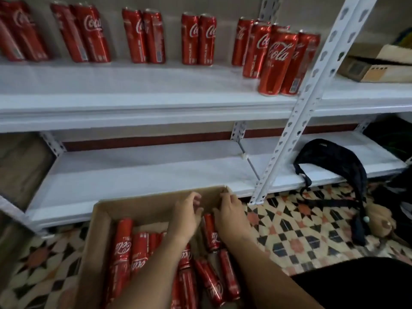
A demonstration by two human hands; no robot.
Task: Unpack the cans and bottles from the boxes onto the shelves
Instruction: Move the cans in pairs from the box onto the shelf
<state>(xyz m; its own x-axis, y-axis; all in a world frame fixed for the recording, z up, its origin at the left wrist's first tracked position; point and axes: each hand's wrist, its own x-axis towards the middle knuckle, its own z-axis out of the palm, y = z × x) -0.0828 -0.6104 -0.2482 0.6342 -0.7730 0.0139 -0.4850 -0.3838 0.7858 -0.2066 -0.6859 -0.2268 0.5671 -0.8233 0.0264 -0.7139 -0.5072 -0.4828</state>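
Head view: a person reaches with both bare arms into a cardboard box (98,221) of red cola cans on the patterned tile floor (289,228).
Left hand (186,216): inside the box near its far wall, fingers curled downward; whether its grip has clenched on a can cannot be told.
Right hand (231,217): at the box's far right corner, fingers bent against the cardboard wall, thumb side over a lying can (210,230); its grip cannot be told either.
Cans in box (123,244): lying on their sides, packed toward the near end of the box.
Upper shelf (133,85): above and beyond the box, carrying upright cans in pairs (198,39), with a denser cluster (276,61) at its right end.
Lower shelf (145,175): directly behind the box.
Upright post (312,90): white, slotted, right of the box.
Black bag (334,161): draped off the lower shelf, right of the post.
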